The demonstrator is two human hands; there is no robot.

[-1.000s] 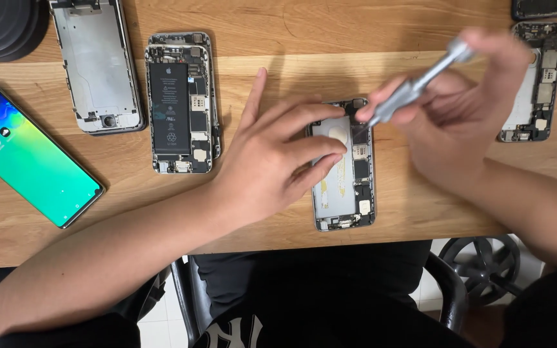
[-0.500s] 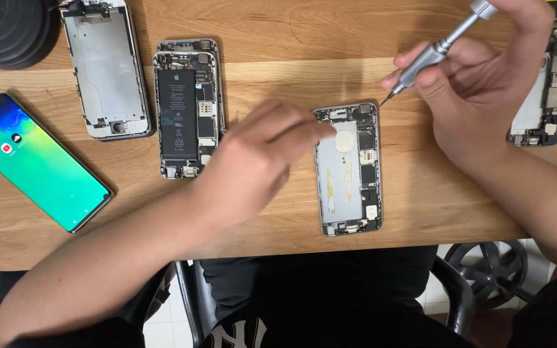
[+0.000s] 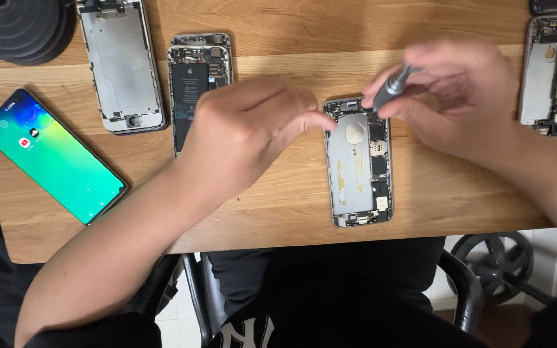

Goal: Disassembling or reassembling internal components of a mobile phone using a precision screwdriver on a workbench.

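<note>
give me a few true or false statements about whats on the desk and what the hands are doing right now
1. The right hand holds a grey screwdriver over the top end of the opened phone. True.
2. The left hand holds the screwdriver. False: it holds no tool; its fingertips touch the opened phone's upper left edge.
3. The lit phone with a green screen lies at the desk's left. True.
4. The opened phone in the middle has its battery in place. False: its shell shows bare metal; a phone with a black battery lies further left.
</note>
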